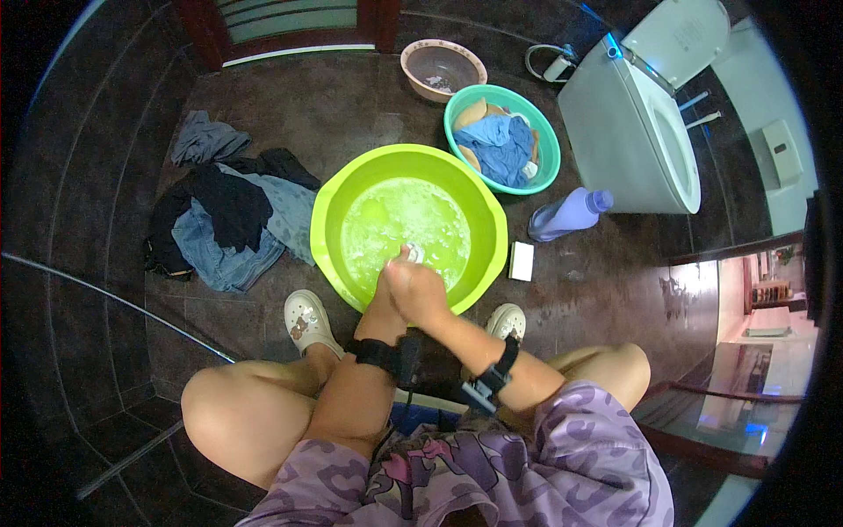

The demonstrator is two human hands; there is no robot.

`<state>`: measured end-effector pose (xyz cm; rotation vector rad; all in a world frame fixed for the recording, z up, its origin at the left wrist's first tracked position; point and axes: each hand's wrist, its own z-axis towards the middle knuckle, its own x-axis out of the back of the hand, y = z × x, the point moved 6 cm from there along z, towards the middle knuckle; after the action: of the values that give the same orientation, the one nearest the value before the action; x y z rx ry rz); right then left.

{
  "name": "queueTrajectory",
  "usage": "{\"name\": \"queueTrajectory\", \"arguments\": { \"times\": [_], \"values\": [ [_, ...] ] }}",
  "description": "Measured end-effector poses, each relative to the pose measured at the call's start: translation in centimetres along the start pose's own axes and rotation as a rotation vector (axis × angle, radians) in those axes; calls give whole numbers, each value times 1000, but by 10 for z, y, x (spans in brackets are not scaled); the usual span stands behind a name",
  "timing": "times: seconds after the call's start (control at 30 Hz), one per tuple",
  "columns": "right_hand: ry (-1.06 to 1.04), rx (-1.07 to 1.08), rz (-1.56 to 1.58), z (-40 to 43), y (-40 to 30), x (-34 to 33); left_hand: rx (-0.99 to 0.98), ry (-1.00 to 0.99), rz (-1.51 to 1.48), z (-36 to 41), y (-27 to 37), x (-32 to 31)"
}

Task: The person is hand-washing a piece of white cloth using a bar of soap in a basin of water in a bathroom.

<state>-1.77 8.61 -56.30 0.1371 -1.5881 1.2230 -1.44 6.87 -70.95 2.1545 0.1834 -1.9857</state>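
Observation:
In the head view my left hand point(387, 300) and my right hand point(421, 291) are pressed together over the near side of a lime-green plastic basin point(490, 224). Foamy, soapy water point(408, 211) fills its lower part. Between the hands, by the fingertips, shows a small whitish wet item point(414, 253), perhaps cloth. My right hand is curled around it and covers much of my left, so the left fingers are mostly hidden. Both wrists wear black straps with small devices.
Jeans and dark clothes point(227, 224) lie left on the tiled floor. A teal basin of clothes point(555, 155), a pink basin point(409, 79), a purple bottle point(560, 217), a white box point(522, 261) and a toilet point(612, 132) stand right and beyond. My clogs point(308, 323) flank the green basin.

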Motion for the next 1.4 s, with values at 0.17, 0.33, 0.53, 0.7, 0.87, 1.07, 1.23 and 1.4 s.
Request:
{"name": "queueTrajectory", "arguments": {
  "times": [0.17, 0.33, 0.53, 0.7, 0.87, 1.07, 1.23, 1.4],
  "values": [
    [109, -295, -17, 36, 72, 17, 140, 514, -5, 11, -24, -49],
    [130, 14, 171, 7, -5, 8, -120, -74, 214, -1, 12, 18],
    [170, -364, 77, 25, 90, 27, 118, 516, 55, 13, -18, -64],
    [118, 130, 183, 14, -16, 18, 100, -189, 66, 3, 35, 12],
    [291, -277, -11, 33, 114, 36, 83, 463, 37, 13, -12, -63],
    [116, -356, 734, 16, 125, 43, -165, 295, -90, 19, 45, -80],
    [-123, -454, 936, 12, 82, 32, -184, 63, -153, 18, 48, -79],
    [-12, -501, 1085, 19, 98, 25, -176, 250, 78, 18, 36, -101]
  ]
}}
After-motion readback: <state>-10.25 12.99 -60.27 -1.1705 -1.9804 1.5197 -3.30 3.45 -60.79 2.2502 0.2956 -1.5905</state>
